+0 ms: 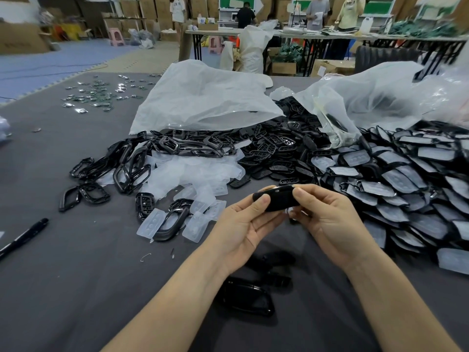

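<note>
Closest to me, a few glossy black housings [245, 298] lie on the grey table [76, 288] between the person's forearms. Just above them, both hands hold one black key-fob shell [276, 198] off the table. The left hand [243, 224] pinches its left end, thumb on the near face. The right hand [324, 219] grips the other end with its fingers curled behind. Black frames [132, 158], translucent button pads [177, 179] and clear plastic bags [203, 97] lie beyond, and a marker pen [24, 237] lies far left.
</note>
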The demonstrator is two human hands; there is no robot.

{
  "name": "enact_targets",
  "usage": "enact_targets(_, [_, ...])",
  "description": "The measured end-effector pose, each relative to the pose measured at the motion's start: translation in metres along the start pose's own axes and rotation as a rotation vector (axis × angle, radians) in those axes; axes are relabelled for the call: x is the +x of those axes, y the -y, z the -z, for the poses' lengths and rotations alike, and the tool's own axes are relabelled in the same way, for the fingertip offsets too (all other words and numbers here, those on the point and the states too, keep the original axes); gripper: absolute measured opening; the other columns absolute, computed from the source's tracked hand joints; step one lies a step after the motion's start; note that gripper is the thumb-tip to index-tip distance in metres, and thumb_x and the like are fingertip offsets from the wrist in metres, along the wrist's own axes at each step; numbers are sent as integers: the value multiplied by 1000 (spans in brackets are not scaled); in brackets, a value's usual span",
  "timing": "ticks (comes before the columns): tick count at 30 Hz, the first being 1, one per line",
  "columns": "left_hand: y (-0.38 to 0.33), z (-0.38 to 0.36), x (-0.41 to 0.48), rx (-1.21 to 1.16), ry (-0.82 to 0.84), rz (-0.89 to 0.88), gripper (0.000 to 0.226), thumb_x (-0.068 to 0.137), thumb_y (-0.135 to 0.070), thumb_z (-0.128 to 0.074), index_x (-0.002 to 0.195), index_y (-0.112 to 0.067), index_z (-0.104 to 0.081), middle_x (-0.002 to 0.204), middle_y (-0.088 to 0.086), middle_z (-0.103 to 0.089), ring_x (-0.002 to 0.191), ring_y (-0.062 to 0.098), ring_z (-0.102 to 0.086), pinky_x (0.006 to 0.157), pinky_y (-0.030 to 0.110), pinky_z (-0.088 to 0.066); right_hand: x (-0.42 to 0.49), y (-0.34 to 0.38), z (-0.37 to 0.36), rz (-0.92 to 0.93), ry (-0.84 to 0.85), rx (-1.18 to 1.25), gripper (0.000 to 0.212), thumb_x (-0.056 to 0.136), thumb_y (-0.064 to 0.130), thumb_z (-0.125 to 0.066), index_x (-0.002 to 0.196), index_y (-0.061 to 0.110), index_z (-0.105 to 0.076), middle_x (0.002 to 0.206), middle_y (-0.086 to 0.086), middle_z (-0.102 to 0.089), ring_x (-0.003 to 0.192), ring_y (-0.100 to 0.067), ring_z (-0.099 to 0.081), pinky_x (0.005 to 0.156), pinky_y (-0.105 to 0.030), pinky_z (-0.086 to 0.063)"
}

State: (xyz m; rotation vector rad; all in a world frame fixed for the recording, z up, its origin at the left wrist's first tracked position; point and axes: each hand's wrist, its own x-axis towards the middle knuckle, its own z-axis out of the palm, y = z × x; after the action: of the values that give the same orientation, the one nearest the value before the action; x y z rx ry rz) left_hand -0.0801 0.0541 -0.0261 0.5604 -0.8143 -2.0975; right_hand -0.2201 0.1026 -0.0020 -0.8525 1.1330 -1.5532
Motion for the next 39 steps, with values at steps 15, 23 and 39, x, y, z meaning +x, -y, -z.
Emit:
enact_targets(15, [1,6,1,-52,44,46,20,78,-15,-63,91,-12,-79,103,11,-74,94,19,-72,75,34,-59,1,-3,0,-60,-50,53,14,69,19,-66,74,6,-66,67,-3,-58,55,-6,-52,52,-17,-47])
enact_targets(23, [2,1,-3,-59,68,4,21,80,-17,-64,92,-6,-78,102,14,-74,91,19,-72,76,28,-58,0,4,2,-113,-55,74,18,67,21,-68,75,6,-61,53,5,-47,48,-2,-42,42,-12,-36])
enact_targets(39, [6,-1,-16,1223,175,-851,34,83,9,-65,114,-6,-70,123,-3,-65,116,3,-60,101,20,-45,-4,19,8,50,-79,-280,11,88,-2,-58,84,5,-67,60,-3,-61,43,-9,-51,38,-17,-38])
